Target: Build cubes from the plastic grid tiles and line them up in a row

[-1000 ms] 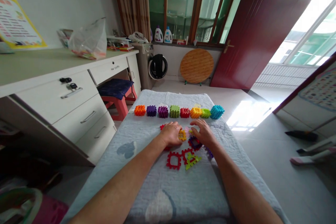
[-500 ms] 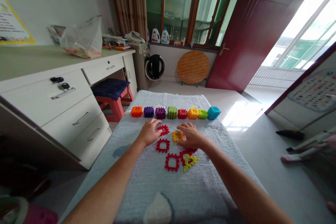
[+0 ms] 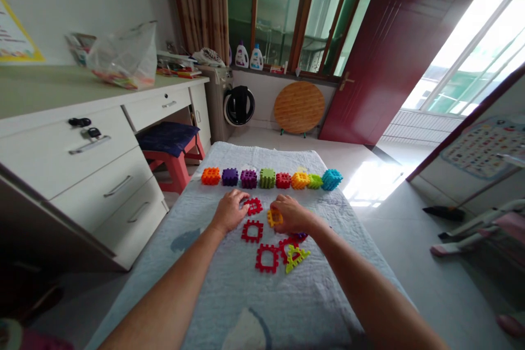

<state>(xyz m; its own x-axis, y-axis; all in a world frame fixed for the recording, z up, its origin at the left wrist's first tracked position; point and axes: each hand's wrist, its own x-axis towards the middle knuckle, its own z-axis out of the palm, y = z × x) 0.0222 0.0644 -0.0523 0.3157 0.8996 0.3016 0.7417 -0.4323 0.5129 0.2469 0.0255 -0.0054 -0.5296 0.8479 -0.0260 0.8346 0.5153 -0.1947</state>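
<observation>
My left hand is at the left edge of a red toothed square building piece, thumb and fingers closed about that edge. My right hand has its fingers bent down onto a yellow toothed square piece, gripping its right side. Nearer to me lie two red open square pieces, one below the left hand's piece and another closer still. A further red piece lies partly under a yellow-green triangle piece. A purple piece is mostly hidden beneath my right wrist.
Along the far part of the cloth-covered table stands a row of several assembled cubes, among them an orange cube, a green cube and a blue block. A white desk and a stool are to the left.
My right hand's fingers have curled down over the yellow square piece, which has shifted slightly. The left hand stays at the red piece. The view has tilted a little.
</observation>
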